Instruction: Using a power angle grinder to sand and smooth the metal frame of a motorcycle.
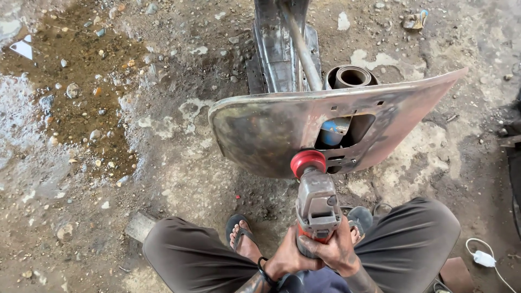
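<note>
A grey and red angle grinder [316,206] points away from me, its red guard [307,161] against the lower edge of a rusty, curved sheet-metal panel [271,127]. My right hand [334,250] wraps the grinder's body from the right. My left hand [287,259], with a black band at the wrist, grips its rear from the left. The panel has a rectangular cut-out [344,130] through which a blue object shows. My knees in dark trousers frame both hands, and my left foot in a sandal [242,234] rests on the ground.
A metal frame with a rod [293,49] stands behind the panel, next to a rusty pipe end [353,76]. A wet, pebbly patch [70,92] lies at left. A white cable with a plug [483,258] is at lower right. The ground is dirty concrete.
</note>
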